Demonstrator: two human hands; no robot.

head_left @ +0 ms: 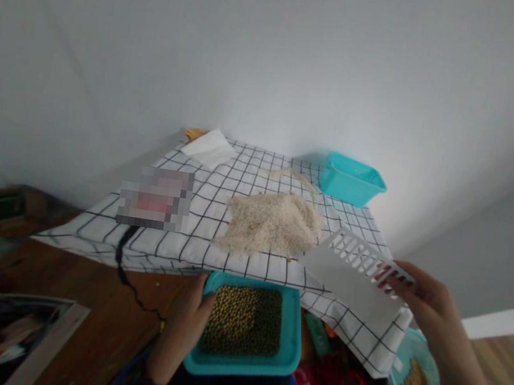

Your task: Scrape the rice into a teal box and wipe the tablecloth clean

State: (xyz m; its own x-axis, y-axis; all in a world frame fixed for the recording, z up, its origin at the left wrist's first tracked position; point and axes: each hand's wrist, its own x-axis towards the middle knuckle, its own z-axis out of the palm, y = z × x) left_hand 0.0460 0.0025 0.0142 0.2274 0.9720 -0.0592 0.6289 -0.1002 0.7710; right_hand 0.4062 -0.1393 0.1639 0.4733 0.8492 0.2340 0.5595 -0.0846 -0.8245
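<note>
Turquoise tray (pixel 293 330) of round beans (pixel 240 319), lower centre; left hand (pixel 186 322) pinches its left side. Slotted white sheet (pixel 352 281), right of centre; right hand (pixel 429 300) clasps its right end. Pale grain heap (pixel 276 224), mid-frame, on checked cloth (pixel 201 223).

Left hand (pixel 190 319) gripping teal tray (pixel 240 367), beans (pixel 242 319) inside, right hand (pixel 427 296) holding slotted white sheet (pixel 351 274), pale grainy heap (pixel 276 221)
</note>
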